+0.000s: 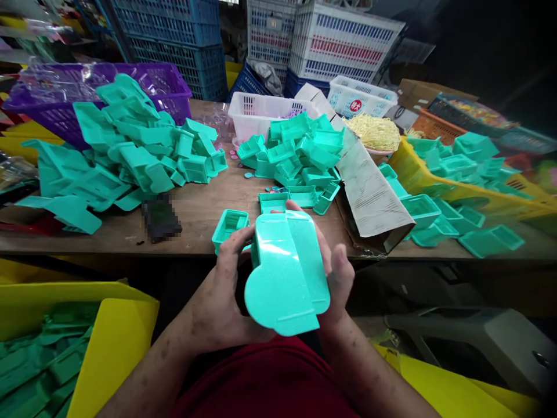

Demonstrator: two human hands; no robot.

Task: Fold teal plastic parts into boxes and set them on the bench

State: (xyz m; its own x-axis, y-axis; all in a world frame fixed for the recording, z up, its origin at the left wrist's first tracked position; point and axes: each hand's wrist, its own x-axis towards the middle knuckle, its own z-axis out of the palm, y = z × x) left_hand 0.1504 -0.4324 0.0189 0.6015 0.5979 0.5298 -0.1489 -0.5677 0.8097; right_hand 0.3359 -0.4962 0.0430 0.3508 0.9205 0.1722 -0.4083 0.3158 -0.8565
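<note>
Between my two hands I hold a turquoise plastic part (287,273) with a rounded lobe at its lower left and a flat, shiny face, just in front of the table edge. My left hand (220,302) is wrapped round its left side. On the right side, my right hand (337,278) grips it with the thumb raised and the other fingers partly hidden behind. Close behind my left hand stands a small turquoise box (230,226) on the wooden table (195,215). A few more open turquoise boxes (300,197) lie beyond the held part.
Heaps of turquoise parts (134,139) cover the left and middle back of the table. A purple basket (178,87), a white basket (248,113) and a cardboard piece (369,191) stand behind. Yellow bins flank me: a left bin (122,342) and a right bin (439,180).
</note>
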